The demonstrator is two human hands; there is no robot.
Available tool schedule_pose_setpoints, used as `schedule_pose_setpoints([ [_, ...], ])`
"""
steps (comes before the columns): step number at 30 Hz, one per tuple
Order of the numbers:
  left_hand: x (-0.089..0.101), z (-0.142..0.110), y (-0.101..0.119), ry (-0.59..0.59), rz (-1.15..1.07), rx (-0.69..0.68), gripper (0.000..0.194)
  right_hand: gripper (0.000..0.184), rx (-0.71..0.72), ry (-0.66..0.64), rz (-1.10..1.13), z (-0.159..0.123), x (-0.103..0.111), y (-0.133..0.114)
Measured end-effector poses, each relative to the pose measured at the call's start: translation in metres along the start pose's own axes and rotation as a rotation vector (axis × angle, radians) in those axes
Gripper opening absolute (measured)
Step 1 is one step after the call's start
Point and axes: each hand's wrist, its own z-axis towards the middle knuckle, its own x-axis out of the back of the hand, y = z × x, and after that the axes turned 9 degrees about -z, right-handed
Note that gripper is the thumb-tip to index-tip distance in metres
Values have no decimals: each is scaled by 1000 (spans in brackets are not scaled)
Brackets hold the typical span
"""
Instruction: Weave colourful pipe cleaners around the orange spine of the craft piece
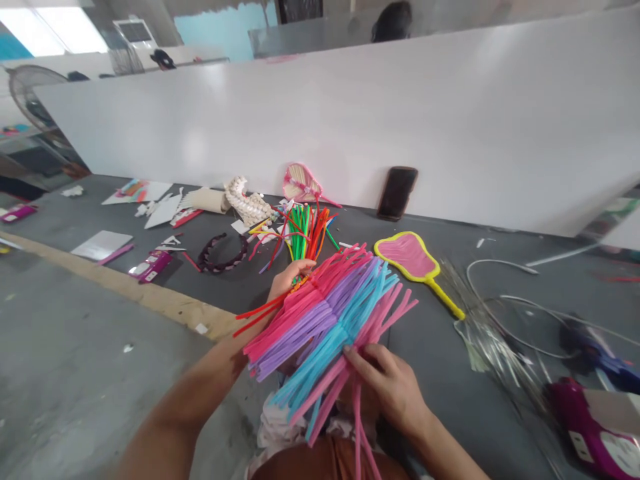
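Observation:
A row of pipe cleaners (320, 313) hangs between my hands, banded in red, purple, blue and pink and joined along the middle. My left hand (290, 277) is closed around its far end, where green, orange and red stems (305, 233) stick up; part of this hand is hidden behind the row. At the near end my right hand (387, 380) pinches the pink stems between thumb and fingers. Two long pink stems dangle below it. Just right of the row lies a fan-shaped pink piece with a yellow rim and handle (410, 257).
A phone (397, 193) leans on the white partition (350, 113). A pink fan-shaped piece (301, 183), a dark braided ring (223, 253) and scraps lie on the grey table (430, 353). Thin wires (500, 347) and a purple device (595, 427) are at right; another purple device (150, 267) is left.

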Motion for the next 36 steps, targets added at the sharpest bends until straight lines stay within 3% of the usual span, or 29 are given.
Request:
schedule_pose_setpoints([
  [2, -9, 21, 14, -22, -74, -51, 46, 35, -20, 1, -21, -1, 0, 1],
  [6, -26, 94, 41, -96, -138, -64, 59, 35, -58, -1, -46, -3, 0, 3],
  [10, -20, 141, 42, -191, -195, -11, 63, 35, -69, -11, -61, -5, 0, 3],
  [14, -4, 150, 37, -325, -314, 100, 57, 34, -63, -18, -85, -6, -1, 3],
  [16, -2, 151, 40, -361, -263, 118, 63, 33, -74, -38, -102, -7, -2, 3],
  [22, -16, 156, 51, -409, 15, 191, 78, 33, -111, -136, -67, -8, -7, 2],
  [27, -28, 165, 44, -404, 36, 224, 77, 39, -91, -244, 44, -5, 3, 3],
  [31, -30, 173, 38, -389, -23, 278, 77, 38, -51, -335, 238, 9, 29, 34],
  [34, -31, 177, 36, -393, -42, 310, 76, 24, -340, -202, 66, 25, 38, 87],
  [36, -31, 179, 36, -398, -44, 325, 75, 23, -532, -243, -154, 33, 32, 125],
])
